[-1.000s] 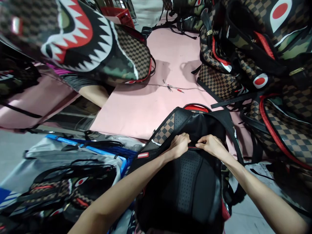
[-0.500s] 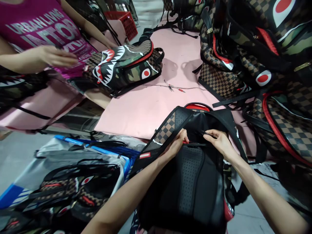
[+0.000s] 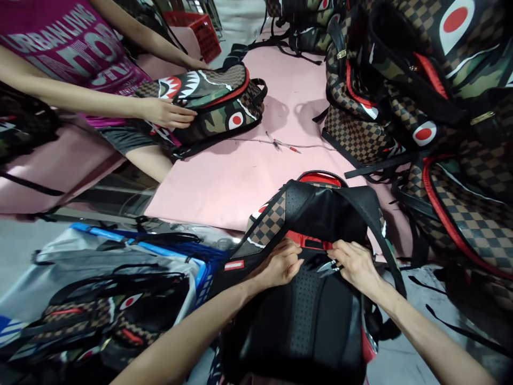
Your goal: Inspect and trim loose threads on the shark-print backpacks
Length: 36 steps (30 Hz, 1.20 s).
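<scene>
A black-backed backpack [image 3: 268, 326] with shoulder straps stands in front of me, its back panel facing me, leaning at the table's edge. My left hand [image 3: 281, 263] pinches the left end of an open slot across the back panel. Red lining [image 3: 308, 240] shows inside that slot. At the slot's right end, my right hand [image 3: 355, 266] grips the edge with its fingers. A pair of small metal thread snips [image 3: 327, 268] is also tucked in this hand, blades pointing left. The snips' handle is mostly hidden by my fingers.
Across the pink table [image 3: 212, 187], a co-worker's hands rest on a shark-face backpack [image 3: 212, 101]. Small red-handled tools [image 3: 286, 146] lie mid-table. Checkered backpacks [image 3: 360, 131] pile up on the right. Lower left, a blue-edged bin [image 3: 136, 247] holds more bags.
My hands have pulled the back slot open, exposing red lining; the right hand has moved down onto its edge. The co-worker's near hand has come down onto the shark-face backpack.
</scene>
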Available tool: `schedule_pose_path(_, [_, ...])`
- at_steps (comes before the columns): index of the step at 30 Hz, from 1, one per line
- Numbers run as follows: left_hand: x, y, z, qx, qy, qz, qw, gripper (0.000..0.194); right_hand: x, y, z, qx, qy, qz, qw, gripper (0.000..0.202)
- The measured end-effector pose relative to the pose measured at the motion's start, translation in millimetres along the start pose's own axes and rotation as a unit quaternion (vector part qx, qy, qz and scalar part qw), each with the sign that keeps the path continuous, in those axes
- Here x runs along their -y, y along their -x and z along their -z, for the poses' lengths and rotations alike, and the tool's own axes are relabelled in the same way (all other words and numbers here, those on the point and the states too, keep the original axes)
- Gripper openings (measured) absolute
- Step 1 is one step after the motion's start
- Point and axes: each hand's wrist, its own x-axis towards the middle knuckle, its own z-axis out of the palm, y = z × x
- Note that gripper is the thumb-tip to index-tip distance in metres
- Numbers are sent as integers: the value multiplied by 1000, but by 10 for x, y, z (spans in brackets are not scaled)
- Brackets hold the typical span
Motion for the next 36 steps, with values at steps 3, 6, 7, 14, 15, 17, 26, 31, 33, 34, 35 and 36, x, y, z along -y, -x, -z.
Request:
schedule_pose_path(3, [-12, -37, 0, 11, -22, 21, 999, 19, 16, 9, -34, -29, 11, 4, 1000, 34])
schedule_pose_path(6, [-45, -76, -20, 47, -58, 64, 995, 13, 20, 10, -35, -36, 13, 7, 999, 34])
schedule_pose_path(7, [-58, -87, -29, 57, -67, 78, 993, 8, 18, 8, -25, -32, 10, 4, 999, 34])
schedule_pose_path(14, [-51, -53, -74, 108, -72, 45, 991, 29, -38, -204, 177, 84, -36, -166, 982, 17])
schedule_pose_path(15, [-37, -37, -76, 114, -68, 43, 990, 30, -44, -262, 207, 96, -26, -202, 974, 20])
schedule_pose_path(17, [-14, -12, -82, 119, -67, 43, 990, 32, -45, -384, 244, 128, -11, -246, 961, 27])
schedule_pose_path(26, [-25, -30, -80, 114, -64, 43, 991, 32, -31, -628, 150, 217, -66, -320, 920, 19])
schedule_pose_path(31, [-23, -41, -78, 96, -52, 36, 993, 31, -63, -604, 150, 194, -73, -335, 919, 19])
schedule_pose_path(33, [-26, -39, -74, 98, -55, 37, 993, 31, -59, -601, 136, 186, -63, -324, 926, 21])
schedule_pose_path(34, [-27, -38, -73, 98, -58, 38, 993, 31, -56, -602, 127, 186, -60, -313, 929, 21])
schedule_pose_path(35, [-27, -36, -74, 96, -60, 37, 993, 31, -54, -602, 118, 188, -60, -304, 932, 20])
schedule_pose_path(36, [-26, -34, -75, 96, -62, 34, 993, 30, -53, -602, 111, 191, -61, -298, 933, 19])
